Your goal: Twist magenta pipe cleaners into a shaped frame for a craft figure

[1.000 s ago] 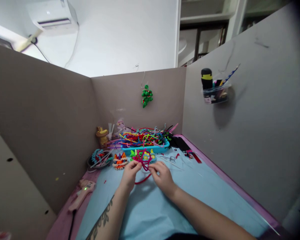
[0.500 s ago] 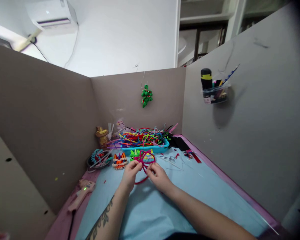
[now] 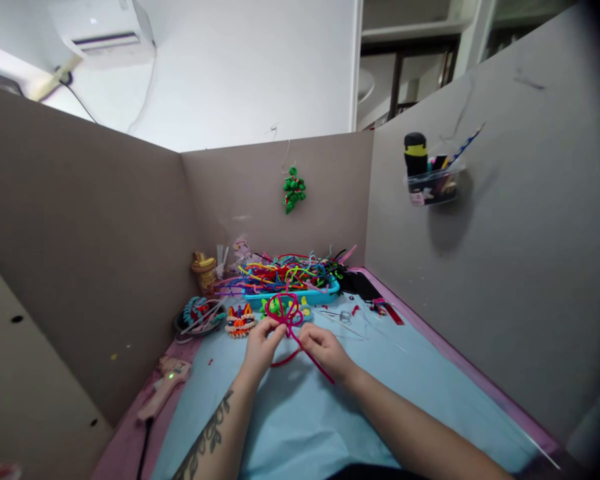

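A magenta pipe cleaner (image 3: pixel 291 309), bent into several loops like a bow or flower, is held up above the blue-covered table. My left hand (image 3: pixel 265 342) pinches it where the loops meet. My right hand (image 3: pixel 325 347) is closed on a straight tail of the same pipe cleaner, which slants down and toward me past the fingers. Another length curves below, between both hands. Just behind the loops, partly hidden, are a green figure (image 3: pixel 267 308) and a yellow and blue one (image 3: pixel 305 312). An orange and cream pipe-cleaner figure (image 3: pixel 240 323) stands to the left.
A blue tray (image 3: pixel 260 300) heaped with colourful pipe cleaners stands at the back. Scissors (image 3: pixel 345 317) lie to the right, beside a red strip (image 3: pixel 395 315). At left are a dark bowl (image 3: pixel 185 329) and a pink glue gun (image 3: pixel 166 392) with a lit green light. Grey partitions enclose three sides.
My right hand has moved slightly right, away from the left, and a straight pipe-cleaner tail now extends below it. The loops have turned and shifted a little left.
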Available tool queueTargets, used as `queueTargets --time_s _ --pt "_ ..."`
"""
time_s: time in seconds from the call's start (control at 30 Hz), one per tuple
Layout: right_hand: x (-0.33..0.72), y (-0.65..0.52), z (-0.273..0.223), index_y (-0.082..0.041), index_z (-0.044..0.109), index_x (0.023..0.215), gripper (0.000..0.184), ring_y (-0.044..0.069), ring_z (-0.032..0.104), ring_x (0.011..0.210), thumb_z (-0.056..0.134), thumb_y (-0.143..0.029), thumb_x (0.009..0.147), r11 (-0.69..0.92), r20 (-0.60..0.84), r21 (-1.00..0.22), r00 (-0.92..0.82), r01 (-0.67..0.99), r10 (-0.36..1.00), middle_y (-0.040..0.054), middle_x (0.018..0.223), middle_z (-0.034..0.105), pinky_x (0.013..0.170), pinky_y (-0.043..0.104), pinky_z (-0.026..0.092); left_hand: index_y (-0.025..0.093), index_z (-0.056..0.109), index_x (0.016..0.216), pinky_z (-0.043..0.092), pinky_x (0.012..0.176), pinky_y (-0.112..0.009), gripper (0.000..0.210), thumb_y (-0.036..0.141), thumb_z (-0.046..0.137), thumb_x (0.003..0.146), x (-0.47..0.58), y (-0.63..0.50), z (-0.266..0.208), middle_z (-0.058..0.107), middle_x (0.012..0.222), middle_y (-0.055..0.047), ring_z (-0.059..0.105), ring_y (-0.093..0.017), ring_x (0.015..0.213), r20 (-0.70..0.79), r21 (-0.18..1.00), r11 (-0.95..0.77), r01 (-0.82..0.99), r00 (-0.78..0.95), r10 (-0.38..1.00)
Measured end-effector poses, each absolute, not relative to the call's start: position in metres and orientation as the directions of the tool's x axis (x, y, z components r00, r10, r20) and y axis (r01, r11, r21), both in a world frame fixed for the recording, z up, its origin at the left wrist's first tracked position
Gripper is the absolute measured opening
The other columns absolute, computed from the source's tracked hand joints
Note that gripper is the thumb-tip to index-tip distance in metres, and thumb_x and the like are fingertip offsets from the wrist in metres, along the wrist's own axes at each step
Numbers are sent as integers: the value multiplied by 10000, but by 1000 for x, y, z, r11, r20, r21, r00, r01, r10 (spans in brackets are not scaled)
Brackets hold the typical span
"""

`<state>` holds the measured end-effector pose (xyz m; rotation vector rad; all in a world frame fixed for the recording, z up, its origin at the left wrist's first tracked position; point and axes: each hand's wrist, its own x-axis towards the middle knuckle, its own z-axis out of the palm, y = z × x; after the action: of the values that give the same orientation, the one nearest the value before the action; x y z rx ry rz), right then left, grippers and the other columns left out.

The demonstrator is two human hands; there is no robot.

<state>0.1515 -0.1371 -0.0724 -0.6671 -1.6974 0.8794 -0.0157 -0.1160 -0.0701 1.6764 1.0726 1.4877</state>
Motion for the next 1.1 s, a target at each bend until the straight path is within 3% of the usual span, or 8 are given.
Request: queueTargets --time_s 0.13,0.27,0.43,0.67,0.83,0.97,1.1 --pt "155 -132 -75 -199 635 808 315 171 548 728 416 -418 867 565 548 -820 -165 84 820 33 772 595 693 308 435 147 565 585 298 518 -214 281 393 661 678 -17 -113 -74 468 507 45 392 -90 504 313 950 -313 3 24 949" --pt "153 -132 -75 -234 638 926 208 229 502 975 623 -343 749 671 701 -639 -74 376 709 59 946 574 890 389 388 139 618 617 337 559 -216 251 377 687 656 -14 -115 -76 548 550 30 449 -97 543 291 956 -288 -52 48 956" --pt "148 -136 -79 -245 655 862 132 242 445 1062 626 -317 755 646 733 -587 -19 489 680 65 1033 515 945 422 342 130 653 661 358 581 -233 246 374 686 658 -8 -118 -79 597 579 1 487 -118 565 256 967 -255 -24 144 956" --pt "148 -129 -86 -214 652 717 86 250 445 1059 614 -285 747 572 646 -713 62 406 761 73 1044 530 953 426 326 132 613 589 308 517 -213 249 360 679 666 -9 -120 -79 513 524 19 411 -96 520 300 944 -320 76 199 933" --pt "152 -121 -87 -187 624 628 200 248 476 1093 639 -365 717 475 471 -854 -69 211 879 85 1133 524 963 399 335 145 659 643 374 597 -232 204 345 658 685 -16 -122 -74 602 630 -26 498 -139 610 324 917 -376 136 301 897" --pt "153 -119 -90 -185 598 583 254 251 480 1113 661 -409 682 467 445 -870 -157 158 882 76 1158 527 983 412 310 156 675 650 389 616 -236 189 336 644 699 -21 -124 -68 625 656 -32 524 -152 636 306 881 -416 226 398 865" --pt "149 -119 -90 -181 585 581 228 245 471 1123 639 -367 702 463 453 -875 -99 142 886 88 1173 518 972 391 320 166 697 707 412 680 -259 174 324 626 719 -23 -121 -66 658 710 -47 561 -171 684 338 857 -454 245 399 852"
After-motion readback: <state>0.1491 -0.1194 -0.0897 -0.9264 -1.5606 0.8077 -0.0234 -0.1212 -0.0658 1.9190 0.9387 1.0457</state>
